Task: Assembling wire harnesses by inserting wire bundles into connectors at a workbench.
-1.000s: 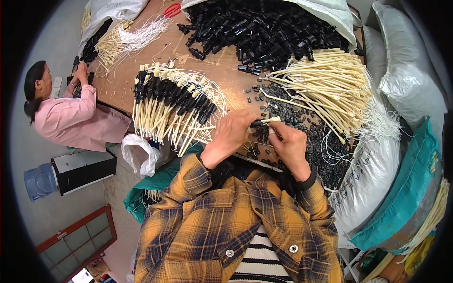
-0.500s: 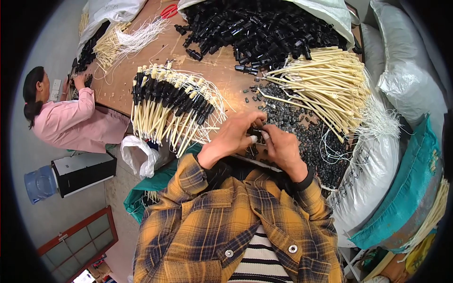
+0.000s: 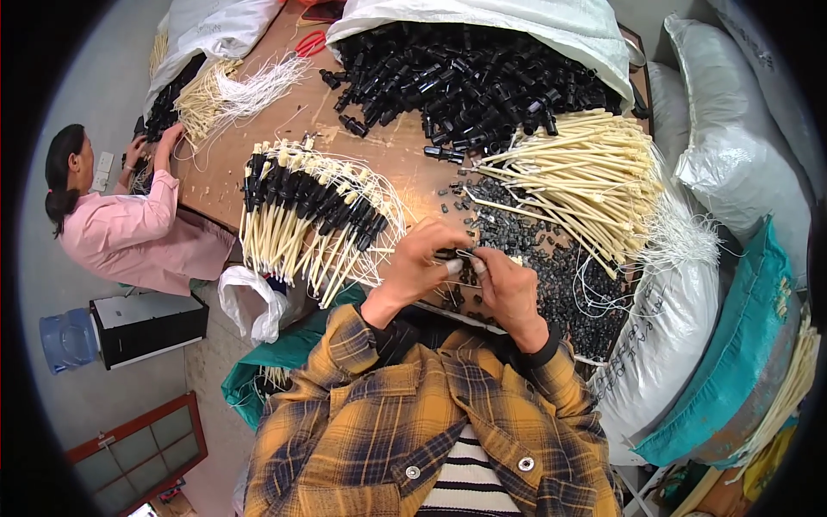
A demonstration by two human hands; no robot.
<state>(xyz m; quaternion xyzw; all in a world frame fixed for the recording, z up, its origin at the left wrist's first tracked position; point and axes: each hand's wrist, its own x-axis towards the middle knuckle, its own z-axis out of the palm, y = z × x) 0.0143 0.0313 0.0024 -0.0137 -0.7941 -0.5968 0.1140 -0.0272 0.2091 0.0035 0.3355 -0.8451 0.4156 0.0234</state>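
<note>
My left hand (image 3: 419,263) is closed round a small black plastic part (image 3: 444,254) at the table's near edge. Beside it my right hand (image 3: 510,289) pinches at a thin pale cord end (image 3: 466,252) that meets the part between my fingertips. Most of what my fingers grip is covered. To the left lies a fanned row of cream tubes with black fittings (image 3: 301,198) on them and thin white cords. Small black pieces (image 3: 568,297) are scattered around and beyond my right hand, and a heap of plain cream tubes (image 3: 586,177) lies above them.
A large pile of black fittings (image 3: 482,77) spills from a white sack (image 3: 551,19) at the back. Red-handled scissors (image 3: 311,43) lie at the far left. A co-worker in pink (image 3: 129,220) works at the table's left end. Stuffed sacks (image 3: 732,129) stand at right.
My view has shifted slightly, so the table's things sit lower. My hands stay close together; a pale cord end now shows between them. The co-worker's arm has reached farther over the table.
</note>
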